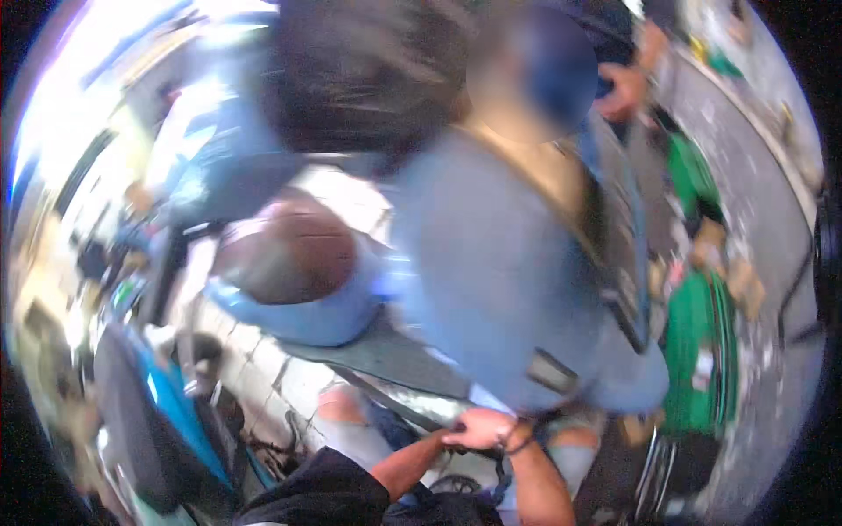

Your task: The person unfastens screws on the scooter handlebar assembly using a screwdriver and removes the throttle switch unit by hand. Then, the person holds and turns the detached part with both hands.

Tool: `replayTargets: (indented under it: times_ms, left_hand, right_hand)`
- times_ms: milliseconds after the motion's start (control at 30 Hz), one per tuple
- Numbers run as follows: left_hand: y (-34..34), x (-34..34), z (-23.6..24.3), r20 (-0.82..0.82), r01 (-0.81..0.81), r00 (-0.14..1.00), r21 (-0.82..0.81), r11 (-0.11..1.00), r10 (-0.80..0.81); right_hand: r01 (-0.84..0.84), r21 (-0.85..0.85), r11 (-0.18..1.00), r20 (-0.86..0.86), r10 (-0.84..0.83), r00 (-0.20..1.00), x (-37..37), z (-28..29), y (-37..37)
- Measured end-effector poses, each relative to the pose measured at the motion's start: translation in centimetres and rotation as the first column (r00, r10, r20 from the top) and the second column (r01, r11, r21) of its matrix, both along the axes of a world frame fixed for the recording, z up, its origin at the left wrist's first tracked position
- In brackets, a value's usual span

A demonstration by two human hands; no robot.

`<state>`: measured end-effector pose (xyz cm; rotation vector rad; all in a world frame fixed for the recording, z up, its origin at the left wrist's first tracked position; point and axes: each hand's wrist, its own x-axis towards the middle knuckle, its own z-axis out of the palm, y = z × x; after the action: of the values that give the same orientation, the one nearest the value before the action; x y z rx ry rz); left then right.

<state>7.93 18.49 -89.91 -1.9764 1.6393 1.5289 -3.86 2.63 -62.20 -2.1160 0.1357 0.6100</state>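
A pale tiled floor [263, 368] shows through heavy motion blur, crowded with people. Just below a person in a grey-blue shirt [500, 272] who stands close in front, the wearer's two hands meet. The left hand [478, 430] is curled around a dark strap or bar [386, 399]; the right hand [517, 438], a band at its wrist, presses against it, its grip unclear. The strap is narrow and dark, slanting up-left from the hands. It probably handles as light and firm, best gripped near its lower end.
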Motion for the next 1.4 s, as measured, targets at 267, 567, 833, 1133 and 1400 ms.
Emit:
replayTargets:
  times_ms: [267, 567, 833, 1133, 1400]
  left_hand:
    - [4.0, 5.1, 25.0, -0.330, -0.629, 0.777, -0.385, 0.675, 0.536]
    - [8.8, 6.6, 45.6, -0.809, -0.881, 0.437, -0.472, 0.008, 0.393]
    - [10.5, 5.0, 51.6, -0.835, -0.815, 0.451, -0.529, -0.236, 0.315]
    - [10.2, 6.4, 50.9, -0.523, -0.502, 0.581, -0.833, -0.231, 0.624]
    - [10.3, 13.0, 53.7, -0.845, -0.625, 0.527, -0.454, -0.635, 0.086]
  right_hand:
    - [0.214, -0.120, 0.969, 0.281, -0.174, 0.944, -0.3, 2.5, 2.6]
    - [0.246, 0.005, 0.969, 0.831, -0.141, 0.538, 6.6, 20.9, 7.0]
    - [0.061, 0.092, 0.994, 0.957, -0.106, 0.270, 9.6, 22.9, 7.7]
    - [-0.127, 0.225, 0.966, 0.918, -0.166, 0.361, 12.2, 21.4, 6.3]
    - [0.007, 0.144, 0.990, 0.901, -0.134, 0.413, 11.3, 21.8, 5.9]
